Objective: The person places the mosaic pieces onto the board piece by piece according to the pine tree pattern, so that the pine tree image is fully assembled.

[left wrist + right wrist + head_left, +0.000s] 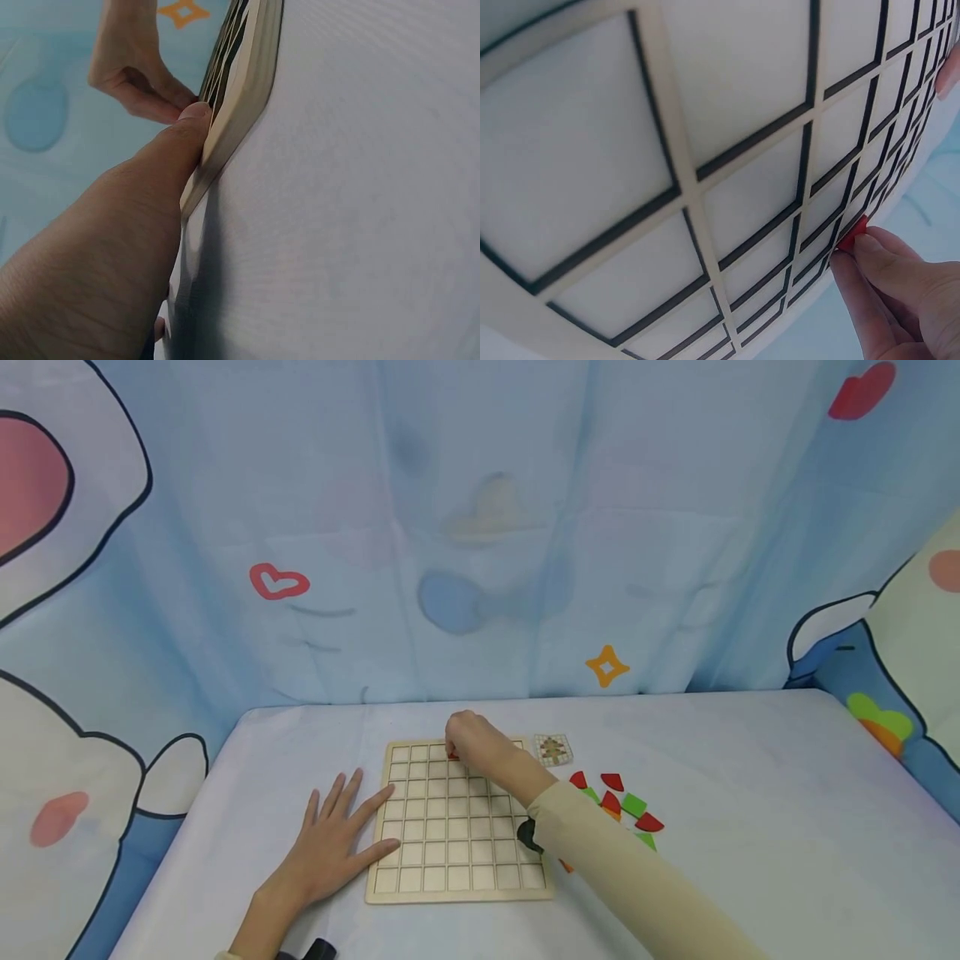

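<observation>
A square wooden grid board [435,832] lies on the white table. Over its far edge, my right hand [486,750] pinches a small red piece [852,234] between thumb and fingertips, at a cell of the farthest row. The piece touches the grid there; how far it sits in the cell I cannot tell. My left hand [330,843] lies with fingers spread at the board's left side. Its thumb [193,112] and index fingertip touch the wooden rim, while the other fingers rest on the tablecloth.
Right of the board, partly behind the right sleeve [622,860], lie several loose pieces: red [649,822], green [633,805] and orange [567,866]. A small patterned card [553,750] lies by the far right corner. A patterned blue curtain [480,568] hangs behind the table.
</observation>
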A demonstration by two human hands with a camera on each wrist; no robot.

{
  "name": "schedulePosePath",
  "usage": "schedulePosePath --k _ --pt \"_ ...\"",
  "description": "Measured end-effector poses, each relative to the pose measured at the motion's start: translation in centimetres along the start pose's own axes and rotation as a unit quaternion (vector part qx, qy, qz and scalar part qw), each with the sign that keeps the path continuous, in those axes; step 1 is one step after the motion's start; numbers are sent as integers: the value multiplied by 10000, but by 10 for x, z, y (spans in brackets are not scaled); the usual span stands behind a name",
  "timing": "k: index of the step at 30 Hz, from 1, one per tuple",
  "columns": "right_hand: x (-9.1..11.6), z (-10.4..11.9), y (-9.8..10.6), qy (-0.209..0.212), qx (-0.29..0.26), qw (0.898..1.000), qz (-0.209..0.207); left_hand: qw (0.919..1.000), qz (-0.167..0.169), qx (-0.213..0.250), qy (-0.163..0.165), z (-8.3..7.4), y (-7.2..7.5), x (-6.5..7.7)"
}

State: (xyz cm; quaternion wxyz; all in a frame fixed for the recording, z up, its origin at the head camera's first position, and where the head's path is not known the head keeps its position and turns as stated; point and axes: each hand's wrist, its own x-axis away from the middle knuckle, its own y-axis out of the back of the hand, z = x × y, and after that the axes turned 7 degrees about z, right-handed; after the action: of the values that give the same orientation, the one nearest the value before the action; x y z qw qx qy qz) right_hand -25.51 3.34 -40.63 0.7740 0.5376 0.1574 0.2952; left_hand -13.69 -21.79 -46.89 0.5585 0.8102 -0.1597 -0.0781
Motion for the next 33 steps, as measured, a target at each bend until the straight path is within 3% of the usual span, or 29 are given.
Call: schedulePosePath --k 7,13,21,27,33 --pt "-1 -4 1 0 35 10000 4 10000 -31 66 -57 -4 4 -3" --pt "1 -10 0 292 -201 9990 -262 10000 -43 42 -51 -5 6 -3" --pt "15 -7 1 385 -603 9974 -89 9999 30 159 -19 -5 6 0" --pt "43 -7 10 333 -556 9976 -244 9999 26 156 1 -4 3 1" --pt "90 -20 24 150 -482 9987 -46 9998 56 181 -15 -3 1 1"
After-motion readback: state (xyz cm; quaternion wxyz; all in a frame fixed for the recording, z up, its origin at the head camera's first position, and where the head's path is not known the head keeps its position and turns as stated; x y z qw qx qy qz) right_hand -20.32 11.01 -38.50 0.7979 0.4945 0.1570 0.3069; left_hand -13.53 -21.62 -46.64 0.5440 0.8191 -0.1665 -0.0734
